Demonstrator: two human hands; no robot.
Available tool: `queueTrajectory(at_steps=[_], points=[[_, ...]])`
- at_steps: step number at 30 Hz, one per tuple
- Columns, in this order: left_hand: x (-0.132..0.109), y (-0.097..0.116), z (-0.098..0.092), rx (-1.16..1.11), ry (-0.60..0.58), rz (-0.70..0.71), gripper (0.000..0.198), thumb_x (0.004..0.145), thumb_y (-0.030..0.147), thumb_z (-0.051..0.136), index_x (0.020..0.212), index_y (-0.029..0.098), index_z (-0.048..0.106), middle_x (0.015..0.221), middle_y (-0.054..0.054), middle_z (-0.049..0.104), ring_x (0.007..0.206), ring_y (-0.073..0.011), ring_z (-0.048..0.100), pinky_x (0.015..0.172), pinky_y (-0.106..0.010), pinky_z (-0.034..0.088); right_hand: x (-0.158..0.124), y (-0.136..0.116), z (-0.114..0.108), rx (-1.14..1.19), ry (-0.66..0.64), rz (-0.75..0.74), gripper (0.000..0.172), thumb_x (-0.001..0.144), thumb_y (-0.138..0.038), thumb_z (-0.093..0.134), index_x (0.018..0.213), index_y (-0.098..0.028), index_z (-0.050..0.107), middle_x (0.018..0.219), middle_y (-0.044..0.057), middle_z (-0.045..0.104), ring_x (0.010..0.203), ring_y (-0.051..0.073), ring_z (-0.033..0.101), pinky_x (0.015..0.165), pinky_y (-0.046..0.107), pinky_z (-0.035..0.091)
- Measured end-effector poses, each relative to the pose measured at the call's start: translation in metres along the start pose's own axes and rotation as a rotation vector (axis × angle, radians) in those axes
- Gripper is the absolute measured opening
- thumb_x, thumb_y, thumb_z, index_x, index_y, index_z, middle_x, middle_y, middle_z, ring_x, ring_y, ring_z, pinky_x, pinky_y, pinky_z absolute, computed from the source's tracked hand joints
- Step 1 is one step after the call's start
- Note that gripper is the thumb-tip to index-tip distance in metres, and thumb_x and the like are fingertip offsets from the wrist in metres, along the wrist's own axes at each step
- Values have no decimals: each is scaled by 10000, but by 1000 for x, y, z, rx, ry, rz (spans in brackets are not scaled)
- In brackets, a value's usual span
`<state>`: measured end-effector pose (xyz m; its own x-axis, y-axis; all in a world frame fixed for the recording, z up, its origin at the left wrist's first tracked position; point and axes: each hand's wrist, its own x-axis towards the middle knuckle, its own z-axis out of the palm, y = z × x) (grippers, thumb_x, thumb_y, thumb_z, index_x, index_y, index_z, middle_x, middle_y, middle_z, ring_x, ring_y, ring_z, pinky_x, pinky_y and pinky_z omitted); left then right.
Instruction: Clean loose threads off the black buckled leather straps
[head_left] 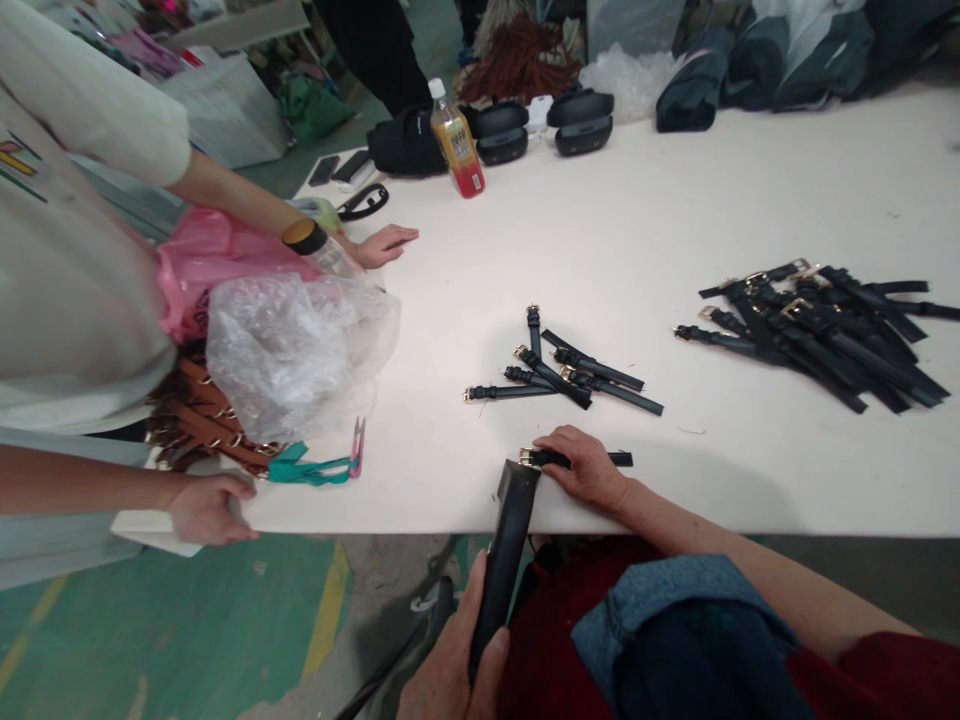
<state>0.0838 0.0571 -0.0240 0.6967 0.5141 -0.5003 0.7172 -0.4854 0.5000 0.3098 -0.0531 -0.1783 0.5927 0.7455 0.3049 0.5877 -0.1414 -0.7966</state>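
Observation:
On the table's near edge, my right hand (589, 468) presses its closed fingers around a short black buckle strap (621, 459). The strap lies flat, its gold buckle pointing left. My left hand (457, 645) grips a long, black, box-shaped tool (507, 530) whose exact kind I cannot make out. The tool's upper end is right beside the buckle; whether they touch is unclear. Just beyond my hands lies a small loose group of black buckle straps (555, 378). A larger heap of similar straps (825, 325) is at the right.
A co-worker stands at the left, one hand (386, 245) flat on the table (600, 240), the other (214, 508) at its edge. Near them are a clear plastic bag (300, 350), brown straps (214, 415) and pink snips (358, 448). A drink bottle (456, 140) and black cases (579, 122) stand behind.

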Motion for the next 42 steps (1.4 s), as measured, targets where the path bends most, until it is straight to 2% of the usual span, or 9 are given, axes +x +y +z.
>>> queueTrajectory(at_steps=[3, 7, 16, 20, 24, 28, 42], points=[[0, 2, -4, 72, 5, -25, 556, 886, 413, 378, 1426, 277, 373, 1324, -12, 562, 1172, -282, 559, 939, -396, 492, 0, -1, -1, 3, -7, -2, 302, 802, -159, 616, 1102, -189, 590, 926, 79, 620, 884, 230, 553, 803, 377, 471], [4, 7, -11, 136, -85, 1, 566, 909, 411, 300, 1448, 241, 324, 1359, -51, 526, 1155, -291, 572, 931, -442, 489, 0, -2, -2, 6, 4, -1, 316, 791, -146, 619, 1103, -190, 591, 921, 75, 620, 882, 228, 552, 801, 374, 471], [20, -7, -32, 284, -50, 157, 548, 912, 436, 347, 1447, 324, 307, 1383, 29, 497, 1224, -241, 517, 967, -358, 479, 0, -3, -2, 23, 8, -3, 322, 803, -146, 605, 1121, -194, 599, 941, 84, 629, 895, 230, 561, 814, 389, 480], [28, -2, -45, 349, -94, 224, 545, 906, 445, 358, 1435, 316, 339, 1389, 28, 492, 1244, -232, 498, 1016, -347, 439, -1, -1, -1, 35, 21, -15, 321, 817, -158, 610, 1136, -197, 600, 955, 91, 635, 907, 233, 566, 817, 393, 485], [31, 12, -55, 395, -147, 175, 559, 897, 441, 343, 1433, 282, 355, 1370, -10, 517, 1214, -257, 527, 988, -388, 461, -1, 0, 0, 17, 15, 2, 334, 813, -158, 623, 1144, -203, 602, 952, 88, 637, 907, 233, 568, 822, 395, 485], [34, 21, -61, 421, -161, 166, 557, 891, 427, 336, 1431, 293, 353, 1368, 2, 518, 1203, -263, 536, 993, -424, 453, -1, -1, -1, 14, 2, 10, 342, 806, -146, 624, 1143, -201, 603, 943, 84, 635, 902, 232, 565, 821, 392, 483], [50, 24, -76, 465, -138, 222, 504, 875, 370, 439, 1378, 354, 425, 1292, 27, 589, 1155, -247, 573, 1010, -412, 432, -2, 1, 0, 42, 5, 9, 385, 803, -145, 618, 1180, -218, 592, 940, 74, 632, 895, 230, 561, 815, 387, 482]])
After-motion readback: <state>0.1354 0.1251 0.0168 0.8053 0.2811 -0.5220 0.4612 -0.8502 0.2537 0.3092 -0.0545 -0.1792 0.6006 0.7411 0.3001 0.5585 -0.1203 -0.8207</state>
